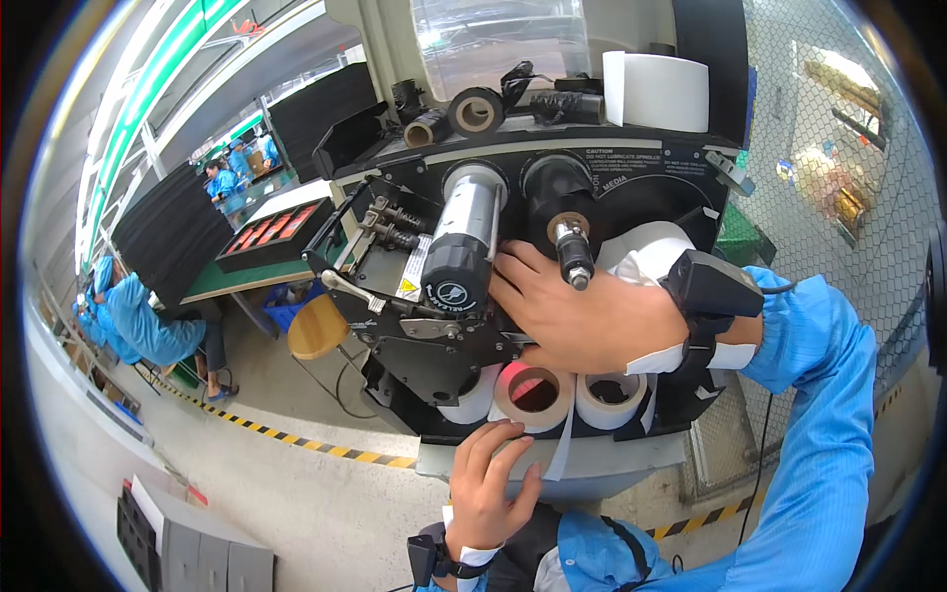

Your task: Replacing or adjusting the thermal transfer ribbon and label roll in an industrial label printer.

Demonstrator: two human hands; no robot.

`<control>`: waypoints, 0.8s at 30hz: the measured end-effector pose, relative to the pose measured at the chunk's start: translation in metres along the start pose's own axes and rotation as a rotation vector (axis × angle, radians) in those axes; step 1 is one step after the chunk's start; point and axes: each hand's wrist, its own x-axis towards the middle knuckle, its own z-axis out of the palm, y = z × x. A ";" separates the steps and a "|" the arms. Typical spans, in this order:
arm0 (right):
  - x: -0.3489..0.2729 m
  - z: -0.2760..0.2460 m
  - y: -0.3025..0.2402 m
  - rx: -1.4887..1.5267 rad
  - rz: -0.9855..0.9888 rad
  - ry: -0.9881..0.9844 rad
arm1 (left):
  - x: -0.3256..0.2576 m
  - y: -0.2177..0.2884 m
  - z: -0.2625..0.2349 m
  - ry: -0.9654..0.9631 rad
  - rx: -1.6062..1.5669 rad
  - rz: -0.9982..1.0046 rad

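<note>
A label printer [395, 345] stands with its black inside exposed. My right hand [582, 311] reaches in between the silver take-up spindle [469, 212] with its black end knob and the black ribbon roll [557, 192]. Its fingers are stretched out and open; the fingertips are partly hidden beside the knob. Behind that wrist is a white label roll [651, 242]. My left hand [490, 483], open with bent, spread fingers, is just below a label roll with a brown core [534, 397]. Another roll [610, 397] lies to its right, and a white strip [560, 454] hangs between them.
On the printer's top lie used ribbon cores [476, 111] and a large white label roll [663, 92]. A wire-mesh fence [829, 148] is on the right. A wooden stool [318, 329] and a green table [222, 281] stand left, where a seated person [163, 311] in blue works.
</note>
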 end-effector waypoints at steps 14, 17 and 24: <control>-0.007 -0.014 -0.003 0.164 -0.042 0.087 | -0.002 0.001 0.003 0.004 0.015 -0.008; -0.003 -0.019 -0.002 0.199 -0.005 -0.158 | -0.002 0.003 0.002 -0.015 0.001 -0.019; -0.004 -0.028 -0.002 0.229 0.038 -0.189 | -0.002 0.001 0.002 -0.016 -0.002 -0.017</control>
